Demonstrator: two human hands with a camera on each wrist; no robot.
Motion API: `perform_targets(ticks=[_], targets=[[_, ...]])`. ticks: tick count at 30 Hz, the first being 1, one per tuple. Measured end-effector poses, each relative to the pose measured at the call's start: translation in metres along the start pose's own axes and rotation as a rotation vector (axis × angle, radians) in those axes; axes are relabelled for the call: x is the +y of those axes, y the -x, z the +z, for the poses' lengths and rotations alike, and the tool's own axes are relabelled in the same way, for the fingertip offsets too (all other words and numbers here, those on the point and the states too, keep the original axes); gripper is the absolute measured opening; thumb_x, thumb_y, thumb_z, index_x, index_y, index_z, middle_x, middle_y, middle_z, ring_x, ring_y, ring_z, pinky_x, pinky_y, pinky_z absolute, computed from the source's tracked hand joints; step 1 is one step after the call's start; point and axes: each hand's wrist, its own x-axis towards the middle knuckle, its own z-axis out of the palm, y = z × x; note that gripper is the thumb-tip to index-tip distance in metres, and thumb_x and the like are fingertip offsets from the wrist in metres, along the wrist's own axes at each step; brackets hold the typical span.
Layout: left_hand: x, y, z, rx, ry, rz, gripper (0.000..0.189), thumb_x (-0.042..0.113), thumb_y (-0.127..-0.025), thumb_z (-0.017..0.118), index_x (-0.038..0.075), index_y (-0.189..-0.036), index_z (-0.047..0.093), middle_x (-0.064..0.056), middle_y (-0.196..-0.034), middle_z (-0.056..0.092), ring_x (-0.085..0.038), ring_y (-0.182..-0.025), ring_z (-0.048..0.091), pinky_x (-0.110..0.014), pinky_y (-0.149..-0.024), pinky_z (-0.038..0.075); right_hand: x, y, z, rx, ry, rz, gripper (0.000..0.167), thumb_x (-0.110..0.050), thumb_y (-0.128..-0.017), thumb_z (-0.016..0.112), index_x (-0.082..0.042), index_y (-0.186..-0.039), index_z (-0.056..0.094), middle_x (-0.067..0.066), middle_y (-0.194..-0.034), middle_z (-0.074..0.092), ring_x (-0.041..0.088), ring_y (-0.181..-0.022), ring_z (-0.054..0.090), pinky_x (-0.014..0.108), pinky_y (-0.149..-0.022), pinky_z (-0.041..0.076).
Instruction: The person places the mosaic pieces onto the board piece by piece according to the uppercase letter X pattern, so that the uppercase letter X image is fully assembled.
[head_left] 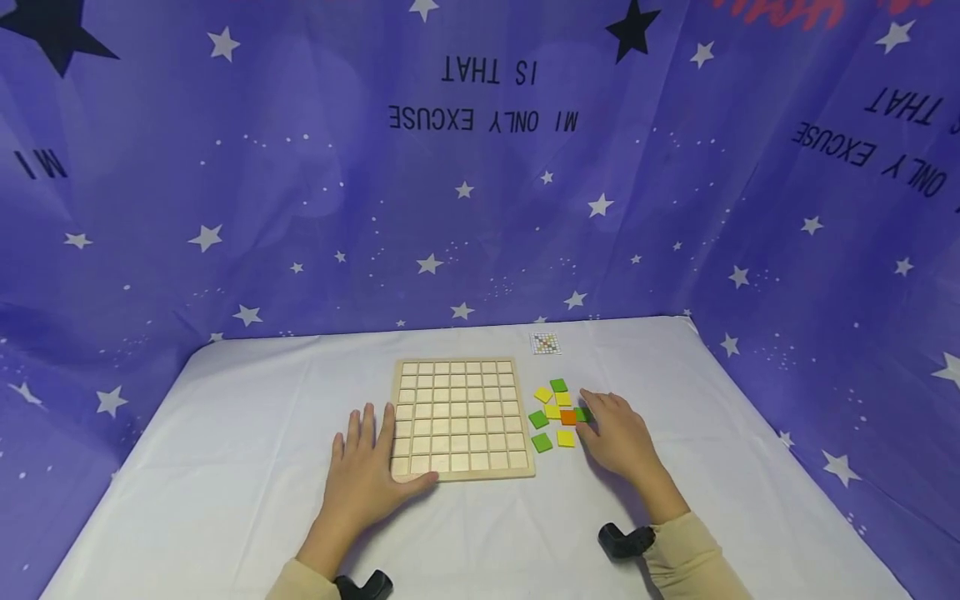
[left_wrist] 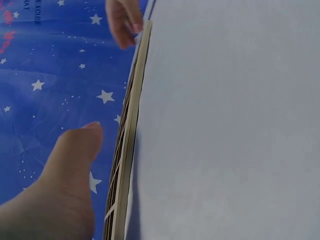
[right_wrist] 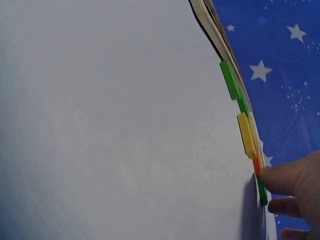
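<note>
A square wooden grid board (head_left: 465, 477) lies on the table. My left hand (head_left: 365, 477) rests spread along its left side, fingers straight, thumb at the front edge; the left wrist view shows this thumb (left_wrist: 72, 157) beside the board. To the board's right lie several loose square tiles in green, yellow and orange. My right hand (head_left: 618, 435) is at the rightmost green tile (head_left: 582, 414), with thumb and forefinger apart on either side of it. An orange tile (head_left: 568, 417) adjoins that green one. From the right wrist, the thumb (right_wrist: 285, 176) appears beside these two tiles.
A small card with a printed coloured grid (head_left: 545, 343) lies beyond the tiles. White cloth (head_left: 247, 442) covers the table, and a purple star-patterned curtain (head_left: 375, 208) hangs behind and at the sides. Each wrist wears a black device (head_left: 626, 542).
</note>
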Motion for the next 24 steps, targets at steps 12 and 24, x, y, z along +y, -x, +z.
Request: perform_targets(ticks=[12, 24], targets=[[-0.001, 0.003, 0.022, -0.073, 0.063, 0.011, 0.135, 0.089, -0.066, 0.060, -0.002, -0.157, 0.019, -0.026, -0.163, 0.018, -0.044, -0.153, 0.012, -0.062, -0.122, 0.016, 0.015, -0.005, 0.006, 0.014, -0.067, -0.027, 0.044, -0.029, -0.091, 0.073, -0.013, -0.131, 0.066, 0.014, -0.126, 0.062, 0.038, -0.121, 0.054, 0.059, -0.101, 0.045], [-0.001, 0.004, 0.022, -0.052, 0.078, 0.004, 0.131, 0.085, -0.070, 0.061, -0.005, -0.155, 0.020, -0.023, -0.163, 0.021, -0.041, -0.153, 0.017, -0.058, -0.123, 0.017, 0.011, -0.011, 0.008, 0.048, -0.055, -0.039, 0.032, -0.030, -0.092, 0.071, -0.006, -0.114, 0.069, 0.009, -0.110, 0.066, 0.032, -0.110, 0.059, 0.053, -0.096, 0.048]])
